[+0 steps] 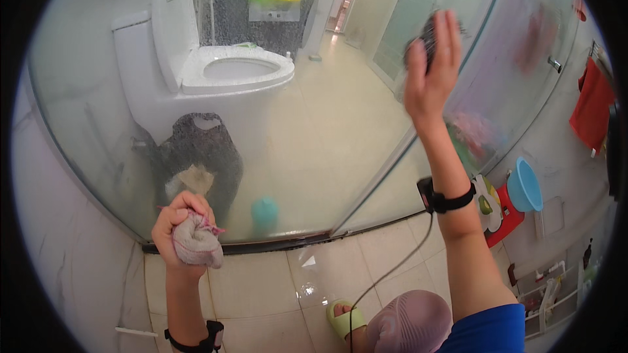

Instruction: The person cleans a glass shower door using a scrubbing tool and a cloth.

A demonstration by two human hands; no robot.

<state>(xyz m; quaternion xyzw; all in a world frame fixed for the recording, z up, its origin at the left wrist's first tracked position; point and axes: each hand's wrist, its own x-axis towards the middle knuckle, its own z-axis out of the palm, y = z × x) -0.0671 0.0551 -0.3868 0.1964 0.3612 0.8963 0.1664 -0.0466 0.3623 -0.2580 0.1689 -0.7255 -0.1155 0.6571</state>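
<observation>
A wet glass shower panel (pixel 314 157) stands before me, with a toilet (pixel 235 71) visible through it. My left hand (pixel 181 230), low at the left, is closed around a bunched greyish cloth (pixel 197 240) with pink edging. At the upper right, my right hand (pixel 436 63) presses a dark, mesh-like scrubber (pixel 428 41) against the glass; its fingers point upward and partly cover it. Both wrists wear black straps, and a cable hangs from the right one.
A dark bottom track (pixel 245 246) edges the tiled floor. A blue basin (pixel 525 185) and red stool (pixel 506 215) stand at the right, below a hanging red cloth (pixel 592 108). A wire shelf (pixel 554 299) is at the lower right.
</observation>
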